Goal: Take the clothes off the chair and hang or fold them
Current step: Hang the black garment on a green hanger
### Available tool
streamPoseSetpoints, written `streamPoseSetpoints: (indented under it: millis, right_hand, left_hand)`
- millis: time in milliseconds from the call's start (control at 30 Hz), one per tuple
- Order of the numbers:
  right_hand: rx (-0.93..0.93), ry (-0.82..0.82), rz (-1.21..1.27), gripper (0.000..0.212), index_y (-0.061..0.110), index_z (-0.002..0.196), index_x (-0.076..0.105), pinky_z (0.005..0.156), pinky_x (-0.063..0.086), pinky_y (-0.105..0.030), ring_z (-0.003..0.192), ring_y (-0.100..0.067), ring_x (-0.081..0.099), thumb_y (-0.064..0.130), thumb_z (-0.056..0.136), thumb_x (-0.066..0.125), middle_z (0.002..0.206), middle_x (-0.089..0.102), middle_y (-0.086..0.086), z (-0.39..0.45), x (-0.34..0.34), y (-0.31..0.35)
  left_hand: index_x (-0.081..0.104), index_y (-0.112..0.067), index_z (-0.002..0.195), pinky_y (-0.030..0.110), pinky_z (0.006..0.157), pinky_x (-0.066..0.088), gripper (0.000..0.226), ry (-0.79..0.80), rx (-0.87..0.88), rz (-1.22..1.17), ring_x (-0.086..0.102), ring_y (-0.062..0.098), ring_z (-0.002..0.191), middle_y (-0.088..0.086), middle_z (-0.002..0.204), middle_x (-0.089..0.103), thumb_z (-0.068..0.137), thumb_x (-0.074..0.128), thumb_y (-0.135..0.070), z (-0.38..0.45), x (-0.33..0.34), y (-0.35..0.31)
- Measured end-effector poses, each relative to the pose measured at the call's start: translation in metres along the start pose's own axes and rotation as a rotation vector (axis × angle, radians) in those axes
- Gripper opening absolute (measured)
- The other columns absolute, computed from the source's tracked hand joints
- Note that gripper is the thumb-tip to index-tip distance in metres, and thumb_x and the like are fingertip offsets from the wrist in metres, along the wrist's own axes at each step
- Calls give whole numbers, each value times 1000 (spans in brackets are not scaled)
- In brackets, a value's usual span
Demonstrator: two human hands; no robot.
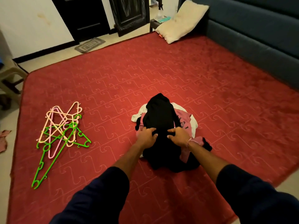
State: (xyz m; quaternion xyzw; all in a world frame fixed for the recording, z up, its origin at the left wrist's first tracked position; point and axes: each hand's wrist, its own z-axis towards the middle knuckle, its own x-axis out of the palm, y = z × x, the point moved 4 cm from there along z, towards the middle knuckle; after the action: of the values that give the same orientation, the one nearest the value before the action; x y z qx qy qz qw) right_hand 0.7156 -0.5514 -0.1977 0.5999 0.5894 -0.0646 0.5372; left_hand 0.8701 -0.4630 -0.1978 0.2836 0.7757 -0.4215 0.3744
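- Both hands, left hand (146, 135) and right hand (178, 135), pinch the black garment (159, 117) with curled fingers, atop the clothes pile (184, 118) mid-rug (145, 70).
- Lifting may drag the pink shirt (183, 120) along, scattering the pile.
- The hangers (61, 126) lie well apart, near the rug's left edge.

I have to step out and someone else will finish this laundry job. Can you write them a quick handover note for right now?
Left hand and right hand: both grip the black garment, fingers curled into the cloth.
Clothes: the black garment lies on top of a pile with a pink garment and a white garment, on the red mat.
Hangers: a loose heap on the mat, left of the pile.
Done: the clothes look to be off the chair.
Left: nothing is hung or folded yet; begin with the black garment.
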Motion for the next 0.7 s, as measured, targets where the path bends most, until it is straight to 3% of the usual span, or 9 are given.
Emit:
streamPoseSetpoints:
  millis: [67,133,167,233,333,433,500,600,700]
  right_hand:
    - [18,-47,47,37,10,128,68,104,48,-37,121,-25,62,22,93,68,129,68,-7,5,0,-4]
    - [27,-155,120,19,12,106,78,91,55,-37,101,-22,70,21,90,72,107,76,-5,7,-3,-4]
    - [38,-212,182,9,13,89,80,82,57,-36,88,-20,71,20,88,75,91,77,-3,7,-6,-4]
    - [84,-288,332,20,20,67,69,67,53,-32,71,-15,63,23,80,84,71,67,3,8,-13,1]
    - [146,-247,550,34,13,83,65,68,53,-30,74,-11,61,30,69,91,79,64,4,11,-19,8]
    - [215,-94,780,39,6,108,70,85,61,-45,92,-26,73,20,74,84,102,75,-10,18,-22,13]
    - [217,-39,893,34,4,112,68,89,59,-51,94,-30,73,13,79,72,104,75,-14,12,-30,23]
    - [171,-46,1015,25,3,111,66,93,57,-49,93,-30,73,8,87,62,103,74,-17,-4,-52,46]
    - [131,-61,1074,22,4,111,67,82,61,-42,89,-29,74,10,92,58,99,75,-17,-20,-73,64]
  left_hand:
    - [65,-4,108,36,90,41,25,-42,6,-64,57,30,107,13,107,66,101,50,-23,1,-1,-8]
    - [56,-7,81,36,71,39,20,-119,-21,-171,55,26,79,10,81,58,99,50,-15,3,-4,-12]
    - [58,-9,80,37,69,42,18,-160,-39,-245,56,23,75,9,79,59,97,53,-14,6,-4,-11]
    - [68,-9,93,35,77,53,9,-236,-101,-421,64,20,84,7,89,67,93,64,-17,7,-12,-12]
    - [60,-15,90,33,77,51,17,-290,-230,-715,62,19,83,3,86,62,86,75,-20,10,-23,-13]
    - [58,-8,100,33,73,55,32,-196,-331,-963,65,19,82,6,89,64,82,80,-23,13,-31,-14]
    - [62,-3,107,39,78,61,45,-77,-394,-1135,72,24,84,11,93,72,75,85,-25,12,-36,-15]
    - [65,-3,111,52,88,58,46,44,-393,-1230,73,34,92,18,98,74,76,85,-27,1,-50,-25]
    - [70,-9,117,54,95,54,40,91,-306,-1315,72,34,99,17,107,74,81,78,-26,-7,-67,-35]
